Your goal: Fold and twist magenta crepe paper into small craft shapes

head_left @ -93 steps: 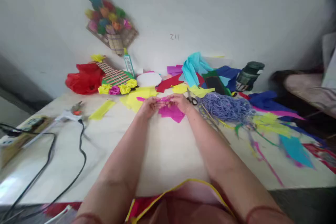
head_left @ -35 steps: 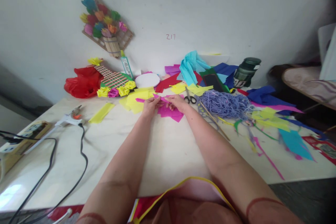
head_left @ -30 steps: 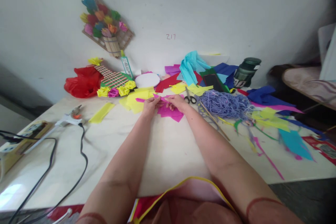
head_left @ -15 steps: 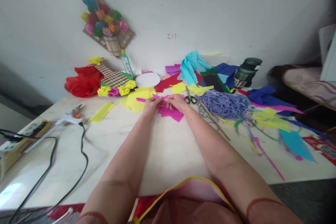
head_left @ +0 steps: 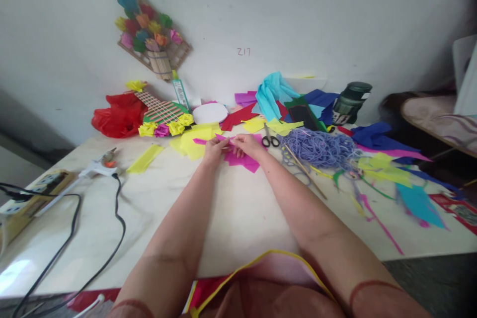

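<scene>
Over magenta paper sheets (head_left: 248, 163) on the desk (head_left: 242, 213), a folded magenta strip (head_left: 198, 141) is pinched between the fingertips of the left hand (head_left: 215, 151) and right hand (head_left: 249, 146), long axis crosswise, one end jutting leftward past the left hand.

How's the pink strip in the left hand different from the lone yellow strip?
The pink strip is held by the left hand; the yellow strip lies flat on the table. The pink strip's visible end looks narrow; the yellow strip looks wider. Both look like paper.

Soft light, glare lower left.
</scene>
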A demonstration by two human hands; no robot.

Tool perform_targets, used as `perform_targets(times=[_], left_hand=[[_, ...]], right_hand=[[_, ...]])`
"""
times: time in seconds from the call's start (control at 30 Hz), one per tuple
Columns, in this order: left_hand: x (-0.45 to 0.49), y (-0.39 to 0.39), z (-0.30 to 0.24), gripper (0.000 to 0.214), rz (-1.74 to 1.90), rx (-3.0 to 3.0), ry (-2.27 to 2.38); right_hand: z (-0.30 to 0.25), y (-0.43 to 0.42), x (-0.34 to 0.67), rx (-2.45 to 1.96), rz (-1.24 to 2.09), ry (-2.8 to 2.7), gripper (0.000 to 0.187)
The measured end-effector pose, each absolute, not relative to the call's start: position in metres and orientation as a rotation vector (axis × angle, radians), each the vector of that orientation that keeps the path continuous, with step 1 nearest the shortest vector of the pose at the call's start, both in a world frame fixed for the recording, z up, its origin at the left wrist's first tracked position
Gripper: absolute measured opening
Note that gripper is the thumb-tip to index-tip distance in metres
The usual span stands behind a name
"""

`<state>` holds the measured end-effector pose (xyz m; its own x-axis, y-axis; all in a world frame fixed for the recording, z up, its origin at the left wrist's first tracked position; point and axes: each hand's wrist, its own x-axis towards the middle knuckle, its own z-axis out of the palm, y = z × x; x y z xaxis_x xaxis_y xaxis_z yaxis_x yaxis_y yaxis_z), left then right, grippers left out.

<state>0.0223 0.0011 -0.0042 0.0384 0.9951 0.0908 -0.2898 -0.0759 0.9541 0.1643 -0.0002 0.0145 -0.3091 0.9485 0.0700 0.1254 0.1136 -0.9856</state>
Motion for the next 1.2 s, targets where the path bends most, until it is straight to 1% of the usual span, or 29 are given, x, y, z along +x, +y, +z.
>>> perform_targets(times=[0.17, 0.37, 0.63, 0.77, 1.0, 1.2], left_hand=[[0.021, -0.002, -0.002, 0.031, 1.312, 1.08, 0.838], [0.023, -0.004, 0.001, 0.036, 1.268, 1.096, 0.809], [0.021, 0.002, -0.008, 0.03, 1.291, 1.163, 0.728], [0.02, 0.003, -0.009, 0.031, 1.322, 1.133, 0.794], [0.021, 0.003, -0.007, 0.04, 1.382, 1.073, 0.903], [0.023, 0.007, -0.01, 0.039, 1.48, 1.157, 1.048]], right_hand=[[0.013, 0.003, 0.169, -1.018, 1.429, -1.579, 0.021], [0.012, 0.004, 0.17, -0.986, 1.365, -1.615, 0.022], [0.015, 0.002, 0.167, -0.972, 1.362, -1.677, 0.021], [0.013, 0.004, 0.166, -1.002, 1.367, -1.723, 0.022], [0.013, 0.004, 0.167, -0.986, 1.269, -1.755, 0.025], [0.014, 0.004, 0.161, -1.04, 1.233, -1.803, 0.025]])
